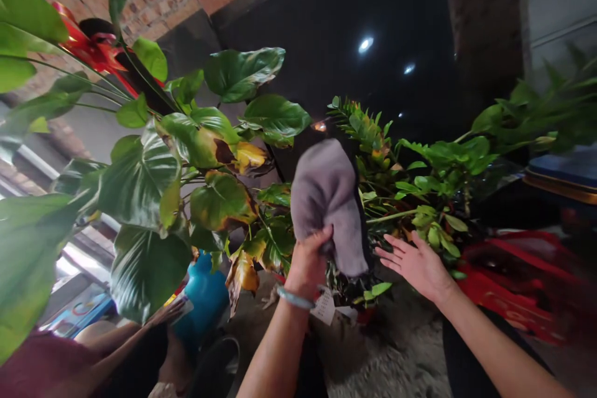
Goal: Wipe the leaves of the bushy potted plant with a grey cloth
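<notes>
My left hand, with a pale bracelet at the wrist, is closed on a folded greyish-purple cloth. The cloth stands up in front of the plants and its lower right part hangs down beside my fingers. To the right, my right hand is held palm up, fingers spread, with nothing in it. A low leafy plant is just beyond it. Left of the cloth grows a large broad-leaved plant, some leaves yellow and brown at the edges.
At the lower left sits another person, whose hand is near a blue plastic container. A red bag lies at the right. White paper tags are below my left hand. Behind the plants stands a dark glossy panel.
</notes>
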`<state>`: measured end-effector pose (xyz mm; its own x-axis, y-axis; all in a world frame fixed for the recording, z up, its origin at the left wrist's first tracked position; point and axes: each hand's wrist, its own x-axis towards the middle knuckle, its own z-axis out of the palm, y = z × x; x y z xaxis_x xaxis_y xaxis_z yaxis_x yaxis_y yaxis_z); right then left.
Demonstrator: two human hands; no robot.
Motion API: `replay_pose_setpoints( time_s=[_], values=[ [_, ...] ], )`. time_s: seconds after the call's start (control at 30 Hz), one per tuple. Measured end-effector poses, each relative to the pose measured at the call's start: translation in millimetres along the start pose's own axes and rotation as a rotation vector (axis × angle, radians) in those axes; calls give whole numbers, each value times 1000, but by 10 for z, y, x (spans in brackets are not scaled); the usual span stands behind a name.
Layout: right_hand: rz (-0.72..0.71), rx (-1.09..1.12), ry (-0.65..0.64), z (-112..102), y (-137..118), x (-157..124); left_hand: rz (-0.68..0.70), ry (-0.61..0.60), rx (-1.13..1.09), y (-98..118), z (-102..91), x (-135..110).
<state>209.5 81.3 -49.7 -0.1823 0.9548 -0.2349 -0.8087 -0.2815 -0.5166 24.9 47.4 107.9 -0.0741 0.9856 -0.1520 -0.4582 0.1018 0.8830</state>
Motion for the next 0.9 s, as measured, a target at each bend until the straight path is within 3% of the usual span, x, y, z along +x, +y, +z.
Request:
replay_pose_setpoints(
  time_s=[0.07,0.13,0.23,0.33,0.4,0.5,0.57,0.63,0.77,0.83,0.9],
  values=[
    [-1,11,-15,9,16,5,55,1,-79,-6,178,225],
    [10,11,-21,-5,24,24,-7,33,-59,-177,212,316],
    [80,-14,-6,-66,20,70,-280,44,154,-485,6,169],
    [135,-47,-11,-127,8,106,-419,-79,303,-479,-237,-76],
    [121,-44,-7,-139,2,112,-333,-168,283,-282,-242,-121],
    [89,-6,3,-102,1,95,-72,-197,162,5,-14,67],
    [72,15,-2,-63,7,77,51,-153,72,11,146,272],
    [57,25,2,-40,14,67,48,-83,52,-165,184,419],
    [90,1,30,-89,17,87,-234,-26,286,-603,-156,295],
    [126,-29,35,-141,8,105,-338,-99,328,-589,-356,101],
    [122,-41,17,-182,-3,119,-349,-180,301,-385,-419,-37]
  ],
)
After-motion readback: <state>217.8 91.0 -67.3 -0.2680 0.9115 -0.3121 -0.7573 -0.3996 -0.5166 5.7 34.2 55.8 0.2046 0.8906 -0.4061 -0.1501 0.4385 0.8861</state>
